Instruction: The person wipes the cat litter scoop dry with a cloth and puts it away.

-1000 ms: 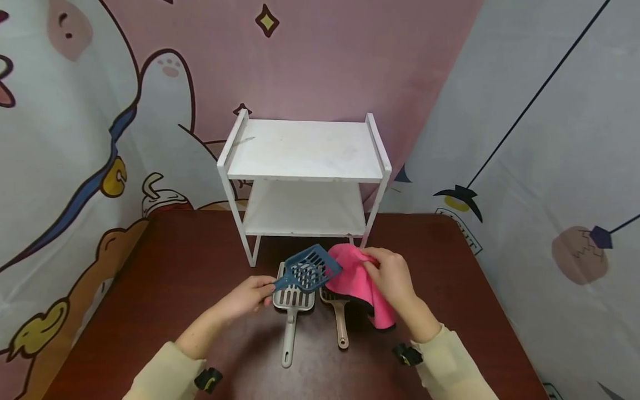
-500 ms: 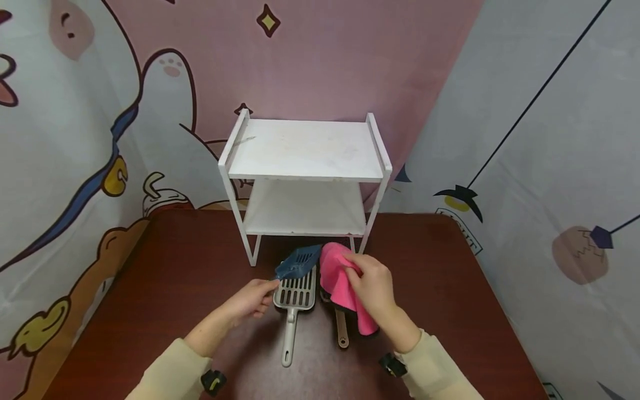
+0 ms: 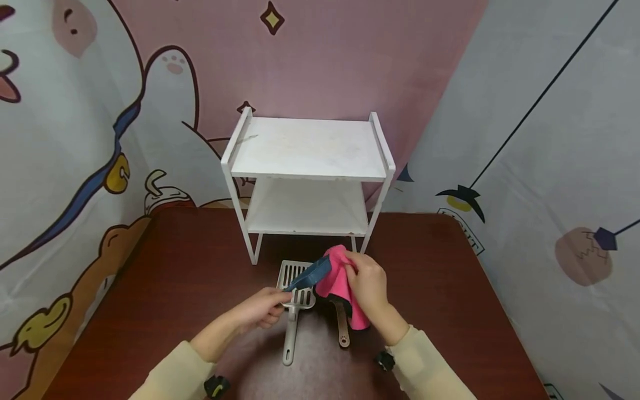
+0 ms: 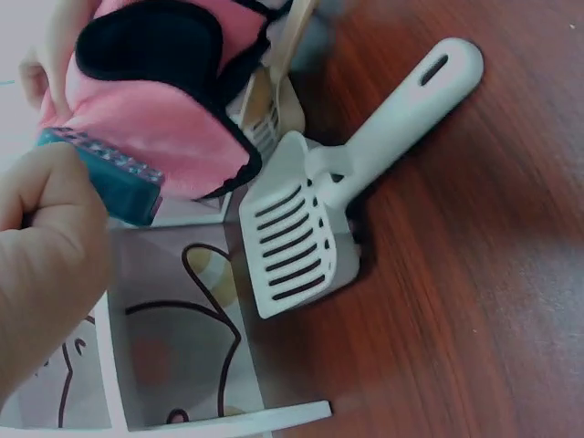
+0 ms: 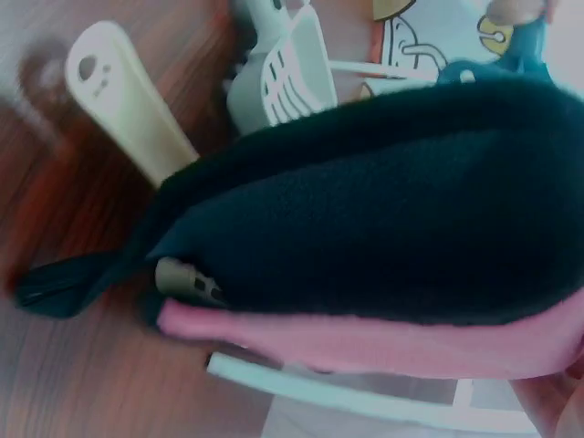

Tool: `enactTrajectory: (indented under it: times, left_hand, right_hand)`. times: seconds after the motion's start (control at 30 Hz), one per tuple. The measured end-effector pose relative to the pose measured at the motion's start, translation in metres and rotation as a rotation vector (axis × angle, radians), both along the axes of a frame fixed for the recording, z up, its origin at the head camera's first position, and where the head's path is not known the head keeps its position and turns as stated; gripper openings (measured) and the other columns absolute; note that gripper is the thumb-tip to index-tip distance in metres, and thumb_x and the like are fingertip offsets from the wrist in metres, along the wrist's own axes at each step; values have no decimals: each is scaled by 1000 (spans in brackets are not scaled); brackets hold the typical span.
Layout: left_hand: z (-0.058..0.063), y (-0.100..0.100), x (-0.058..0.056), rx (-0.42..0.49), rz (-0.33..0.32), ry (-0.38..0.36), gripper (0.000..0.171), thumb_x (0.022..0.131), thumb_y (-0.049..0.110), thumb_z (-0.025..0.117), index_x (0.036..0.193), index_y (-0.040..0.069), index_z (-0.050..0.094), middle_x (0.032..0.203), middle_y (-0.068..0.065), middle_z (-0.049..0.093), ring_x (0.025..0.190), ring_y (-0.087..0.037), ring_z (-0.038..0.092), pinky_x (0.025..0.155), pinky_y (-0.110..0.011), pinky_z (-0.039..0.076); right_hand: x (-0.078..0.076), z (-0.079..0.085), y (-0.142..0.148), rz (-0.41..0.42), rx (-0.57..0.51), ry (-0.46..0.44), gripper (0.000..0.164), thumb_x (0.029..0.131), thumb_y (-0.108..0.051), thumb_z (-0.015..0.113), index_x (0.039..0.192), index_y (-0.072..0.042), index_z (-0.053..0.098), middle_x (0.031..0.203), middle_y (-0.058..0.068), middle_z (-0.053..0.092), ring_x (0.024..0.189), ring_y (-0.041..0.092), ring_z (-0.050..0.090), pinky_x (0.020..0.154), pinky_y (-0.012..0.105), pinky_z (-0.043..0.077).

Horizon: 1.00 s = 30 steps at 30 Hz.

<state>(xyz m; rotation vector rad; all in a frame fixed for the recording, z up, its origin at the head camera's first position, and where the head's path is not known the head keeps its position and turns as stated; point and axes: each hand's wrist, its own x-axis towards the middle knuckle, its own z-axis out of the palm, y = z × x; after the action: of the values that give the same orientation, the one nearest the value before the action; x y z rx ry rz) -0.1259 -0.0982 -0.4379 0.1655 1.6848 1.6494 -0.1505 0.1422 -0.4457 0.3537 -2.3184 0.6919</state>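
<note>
- The handle of a blue slotted plastic scoop (image 3: pixel 310 275) is gripped by the curled fingers (image 3: pixel 276 307) of the left hand (image 3: pixel 260 309); the scoop is held tilted, clear of the desk, with its head against the cloth.
- A bright pink soft cloth with a black underside (image 3: pixel 334 273) is pinched by the fingers (image 3: pixel 353 265) of the right hand (image 3: pixel 369 286), folded over the scoop's far edge.
- The scoop is judged light and stiff, somewhat slick; it is best taken by the handle, since the slotted head could flex or catch fabric.
- The cloth is judged limp and light; it sags wherever it is not bunched, so a gathered fold gives the surest hold.
- Under both hands, a pale grey slotted plastic scoop (image 3: pixel 295 300) and a tan plastic scoop (image 3: pixel 342 325) lie flat on the dark brown wooden desk (image 3: pixel 165 266), side by side.
- Behind them stands a white two-tier shelf rack (image 3: pixel 307 178).
</note>
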Motion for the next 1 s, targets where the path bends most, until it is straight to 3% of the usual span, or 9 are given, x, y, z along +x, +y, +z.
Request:
enactTrajectory:
  times: [0.17, 0.37, 0.43, 0.57, 0.8, 1.0]
  left_hand:
    - [0, -6, 1, -32, 12, 6, 16, 97, 19, 41, 90, 9, 30, 59, 7, 25, 45, -3, 17, 41, -17, 16]
    - [-2, -12, -4, -182, 11, 246, 21, 99, 19, 39, 91, 0, 35, 61, 3, 34, 45, -6, 25, 44, -19, 24]
    - [-3, -14, -6, -202, 19, 289, 25, 100, 17, 35, 93, -6, 42, 62, 3, 36, 45, -5, 27, 44, -18, 25]
    - [-6, -14, -7, -203, 29, 298, 35, 102, 15, 29, 99, -13, 50, 66, 4, 42, 43, -2, 26, 42, -16, 23]
    - [-4, -1, -4, -209, 1, 310, 35, 101, 15, 32, 97, -14, 51, 64, 3, 41, 41, -2, 26, 40, -15, 22]
    - [5, 6, -2, -228, -37, 439, 32, 100, 15, 37, 93, -10, 56, 62, 3, 40, 44, -4, 28, 42, -14, 23]
  right_hand:
    - [-2, -3, 13, -32, -17, -73, 22, 75, -2, 73, 97, -3, 72, 91, 15, 72, 83, 27, 69, 71, 40, 55]
    - [-2, 0, 22, -45, -39, -84, 20, 76, -3, 71, 97, -4, 72, 91, 15, 72, 84, 28, 68, 71, 42, 54]
    - [-2, 2, 22, -43, -45, -74, 21, 76, -2, 71, 97, -5, 72, 91, 14, 72, 83, 28, 68, 71, 41, 54]
    - [2, 6, 15, -11, -26, -25, 23, 72, -1, 74, 95, -4, 72, 89, 14, 72, 82, 27, 68, 70, 41, 54]
    - [10, 6, -15, 157, 118, 109, 27, 71, -8, 78, 96, -8, 72, 91, 6, 72, 83, 20, 67, 71, 32, 56]
    - [8, -2, -26, 175, 196, 206, 26, 71, -12, 78, 95, -10, 72, 90, 3, 71, 80, 16, 66, 67, 27, 56]
